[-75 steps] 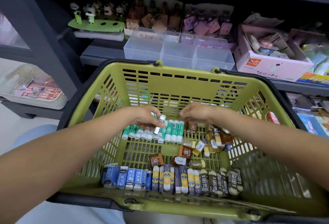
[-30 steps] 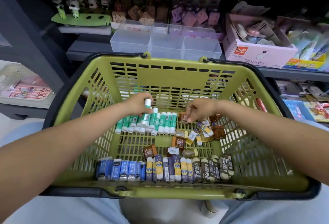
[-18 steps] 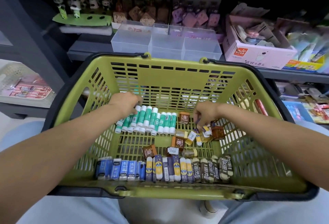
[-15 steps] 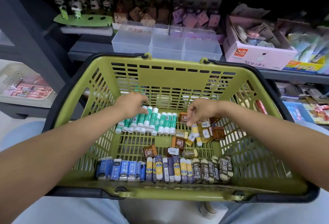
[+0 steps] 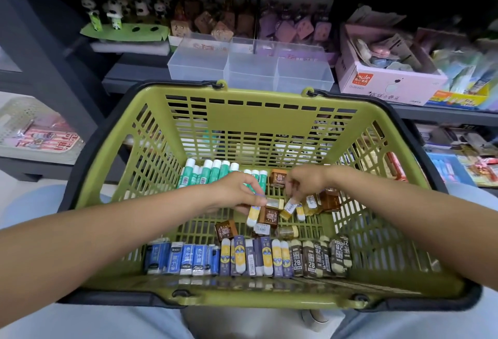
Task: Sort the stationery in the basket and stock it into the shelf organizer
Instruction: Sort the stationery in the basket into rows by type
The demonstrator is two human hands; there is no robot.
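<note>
Both hands reached into the green basket [image 5: 258, 120]: the left hand [image 5: 234, 193] pinched a yellow-and-white eraser [image 5: 253, 214], while the right hand [image 5: 304, 181] beside it pinched a small labelled eraser [image 5: 289, 207]; the clear organizer [image 5: 250, 69] sat beyond them.

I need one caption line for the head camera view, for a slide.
Both hands, left and right, sort loose erasers in a green basket before the clear shelf organizer.

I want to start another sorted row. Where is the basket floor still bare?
Bare floor: left of the brown cube eraser, between the green glue sticks and the blue erasers; also along the basket's right wall. Crowded: the loose pile under both hands.
</note>
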